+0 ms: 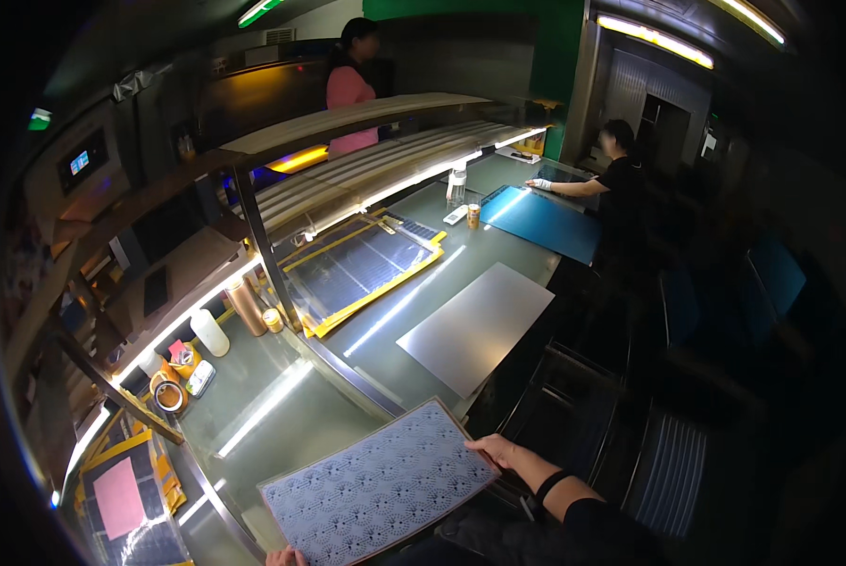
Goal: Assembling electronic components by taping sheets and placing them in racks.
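Observation:
A rectangular light-blue panel with a dark repeating dotted pattern (376,476) is held tilted over the table's near edge. My right hand (495,451) grips its right edge, fingers closed round it, with a dark band on that forearm. At the panel's lower left corner my left hand (285,557) shows only in part at the picture's bottom edge, its fingertips curled on the rim. Beyond the panel a plain silvery metal sheet (480,325) lies flat on the glossy table (366,363).
Taped film sheets (357,269) lie under a lit shelf (423,127). A white bottle (209,333), cups and cans stand at the left, near a pink sheet (119,498). A co-worker (621,174) handles a blue panel (541,222); another person (348,90) stands behind the shelf. Dark racks (564,406) stand at right.

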A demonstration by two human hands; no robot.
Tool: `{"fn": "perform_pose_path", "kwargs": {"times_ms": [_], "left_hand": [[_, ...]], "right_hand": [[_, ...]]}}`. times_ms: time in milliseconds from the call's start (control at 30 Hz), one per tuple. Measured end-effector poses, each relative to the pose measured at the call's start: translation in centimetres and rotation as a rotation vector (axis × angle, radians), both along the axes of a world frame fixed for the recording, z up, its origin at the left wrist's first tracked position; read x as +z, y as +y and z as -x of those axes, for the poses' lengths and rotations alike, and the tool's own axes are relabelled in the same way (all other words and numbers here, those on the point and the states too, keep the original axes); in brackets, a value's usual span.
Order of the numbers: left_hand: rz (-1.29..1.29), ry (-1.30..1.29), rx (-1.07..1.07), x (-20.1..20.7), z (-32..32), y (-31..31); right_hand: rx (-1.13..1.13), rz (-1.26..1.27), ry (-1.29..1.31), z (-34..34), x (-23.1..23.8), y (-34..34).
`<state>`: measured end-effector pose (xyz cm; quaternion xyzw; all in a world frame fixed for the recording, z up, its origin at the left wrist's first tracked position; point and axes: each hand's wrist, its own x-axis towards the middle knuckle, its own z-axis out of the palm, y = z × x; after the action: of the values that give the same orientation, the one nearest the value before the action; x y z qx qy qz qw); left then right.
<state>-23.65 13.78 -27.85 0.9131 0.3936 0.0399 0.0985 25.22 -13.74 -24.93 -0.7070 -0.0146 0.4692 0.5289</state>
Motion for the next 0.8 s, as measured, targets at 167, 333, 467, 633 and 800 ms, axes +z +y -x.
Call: {"fn": "perform_pose_path", "kwargs": {"times_ms": [167, 333, 467, 633, 800], "left_hand": [[0.164, -0.256, 0.105, 2.4, -3.4, 4.0], [0.834, -0.678, 0.351, 3.3, -3.5, 5.4], [1.165, -0.913, 0.535, 0.5, 2.8, 5.5], [1.143, -1.35, 0.354, 7.6, 4.5, 2.3], [0.78, -1.943, 0.295, 17.0, 6.0, 2.8]], "right_hand": [[0.335, -0.271, 0.142, -2.6, 2.6, -0.2], [0.39, -0.548, -0.001, -4.1, 6.6, 2.6], [0.595, -0.549, -0.098, -5.9, 5.9, 8.0], [0.694, -0.458, -0.412, -0.9, 21.7, 16.2], [0.99, -1.264, 0.396, 5.5, 36.9, 22.9]]}}
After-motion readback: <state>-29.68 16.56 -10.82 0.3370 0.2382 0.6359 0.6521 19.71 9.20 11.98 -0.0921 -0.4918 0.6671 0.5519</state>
